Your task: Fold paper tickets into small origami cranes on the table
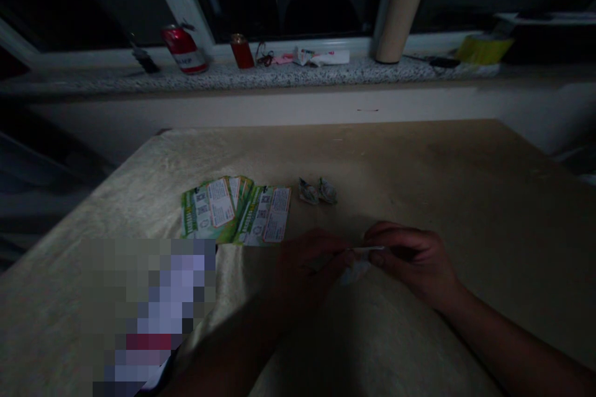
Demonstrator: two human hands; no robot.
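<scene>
Both hands meet low over a beige table [419, 167] in dim light. My left hand [305, 267] and my right hand [410, 257] each pinch an end of a small folded piece of paper [365, 251], with more of it hanging pale below the fingers. Beyond the hands lie two small folded paper shapes [317, 191] side by side. To their left several green and white printed leaflets [235, 209] are fanned out flat on the table.
A blurred-out patch [153, 316] covers the near left of the table. Behind the table a speckled window sill [261, 74] carries a tipped red can [185, 49], a small red container [242, 51], papers, a yellow item [484, 48] and a thick cardboard tube [403, 6].
</scene>
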